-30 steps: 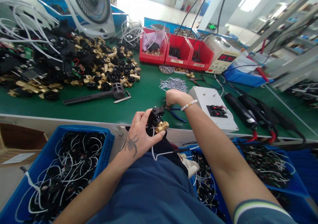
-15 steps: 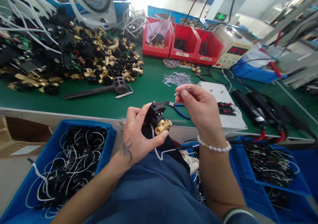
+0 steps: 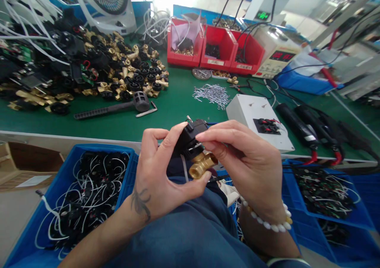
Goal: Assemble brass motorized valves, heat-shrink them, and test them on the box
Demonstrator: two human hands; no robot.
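My left hand point(image 3: 162, 173) is closed around a small valve point(image 3: 196, 149) with a black plastic top and a brass fitting below, held over my lap in front of the green table point(image 3: 124, 121). A white wire hangs from the valve. My right hand point(image 3: 246, 161) has come in from the right, its fingers pinched against the black top where a thin metal clip sits. A heap of such metal clips point(image 3: 212, 94) lies on the table behind the hands.
A pile of black and brass valve parts point(image 3: 89, 70) covers the table's left. Red bins point(image 3: 216, 50) stand at the back, a white switch box point(image 3: 258, 117) to the right, a black mallet point(image 3: 118, 107) ahead. Blue crates point(image 3: 68, 196) of wired parts flank my lap.
My right hand picked a metal clip from the heap on the table, drew back and now presses it at the valve's black top. My left hand raised the valve closer.
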